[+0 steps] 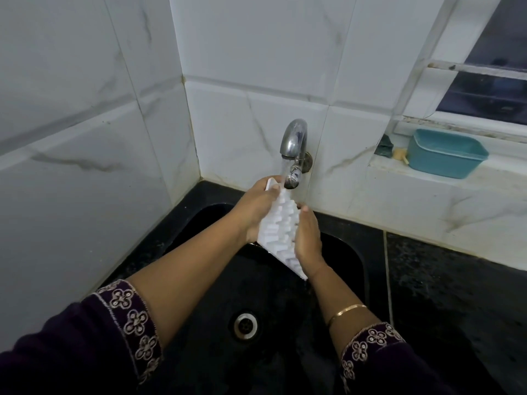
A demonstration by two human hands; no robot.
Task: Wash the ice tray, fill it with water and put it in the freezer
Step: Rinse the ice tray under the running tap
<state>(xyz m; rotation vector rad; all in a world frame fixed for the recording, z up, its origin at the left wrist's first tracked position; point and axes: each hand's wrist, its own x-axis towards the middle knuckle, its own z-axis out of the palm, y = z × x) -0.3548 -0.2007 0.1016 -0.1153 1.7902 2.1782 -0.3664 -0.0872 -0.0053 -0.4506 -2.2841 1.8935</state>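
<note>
A white ice tray is held tilted over the black sink, its underside of small cube pockets facing me. My left hand grips its upper left edge. My right hand holds its lower right side. Water runs from the chrome tap onto the tray's top end. The tray's lower corner points down into the basin.
The round metal drain sits in the basin floor. A teal plastic tub and small scraps rest on the window ledge at the right. Black stone counter lies right of the sink. White tiled walls close in the left and back.
</note>
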